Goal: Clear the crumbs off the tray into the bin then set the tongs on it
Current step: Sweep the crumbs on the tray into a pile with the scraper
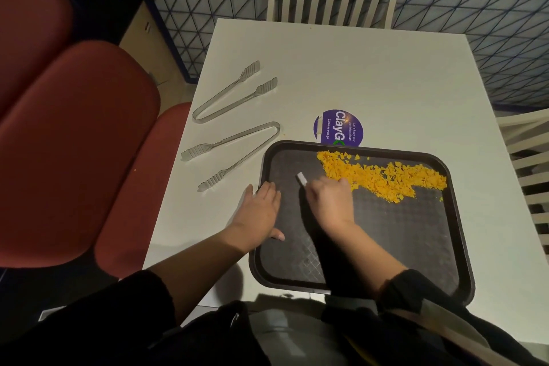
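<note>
Currently, my left grip (258, 211) lies flat and spread on the left rim of the tray (416, 246), fingers straight and thumb over the rim. I judge that this steadies the tray against sliding while the other side works. My right grip (329, 202) is curled round a small white strip (301, 178), one end protruding; what the strip is cannot be determined. This grip rests on the tray floor at the near-left fringe of the crumbs (383, 178), so the strip probably serves as a scraper.

The tray sits at the near edge of the bench (356, 68), toward its right side. The orange crumbs form a band along the tray's far side, from its far-left corner to its right rim.

Two tongs lie off the tray along the bench's left edge, both untouched: the nearer tongs (194, 152), just beside the tray's far-left corner, and the farther tongs (266, 87). No bin is identifiable.

Past the far rim, a purple sticker (338, 128), partly covered by the tray, reads "ClayGo", "Let's keep our pantries clean" and "Clean as you go".
</note>
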Tool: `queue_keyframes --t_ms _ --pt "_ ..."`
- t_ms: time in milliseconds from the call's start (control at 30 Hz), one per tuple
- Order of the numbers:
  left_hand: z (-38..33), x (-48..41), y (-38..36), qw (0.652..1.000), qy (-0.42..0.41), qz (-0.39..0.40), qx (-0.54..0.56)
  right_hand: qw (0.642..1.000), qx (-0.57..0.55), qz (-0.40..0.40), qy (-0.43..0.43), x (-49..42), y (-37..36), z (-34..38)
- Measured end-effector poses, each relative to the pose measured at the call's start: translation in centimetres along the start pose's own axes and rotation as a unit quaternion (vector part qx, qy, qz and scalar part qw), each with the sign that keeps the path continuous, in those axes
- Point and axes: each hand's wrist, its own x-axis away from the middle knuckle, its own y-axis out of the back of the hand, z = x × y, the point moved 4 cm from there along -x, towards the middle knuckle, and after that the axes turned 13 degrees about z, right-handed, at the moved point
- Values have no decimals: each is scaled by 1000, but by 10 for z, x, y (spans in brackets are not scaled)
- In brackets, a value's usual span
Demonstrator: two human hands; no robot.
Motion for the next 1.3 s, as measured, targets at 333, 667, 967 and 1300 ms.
queue_keyframes --t_ms 333,667,967,1300 --pt "-8 -4 12 999 35 26 -15 999 28 25 -27 -5 -5 -40" --pt "-20 -7 21 993 73 80 -46 998 42 -19 -32 14 16 -119" --pt "-15 -31 58 994 80 46 66 995 -90 11 -33 -16 12 -49" --pt "-15 -43 45 991 73 108 -12 984 -15 68 -162 -58 4 -37"
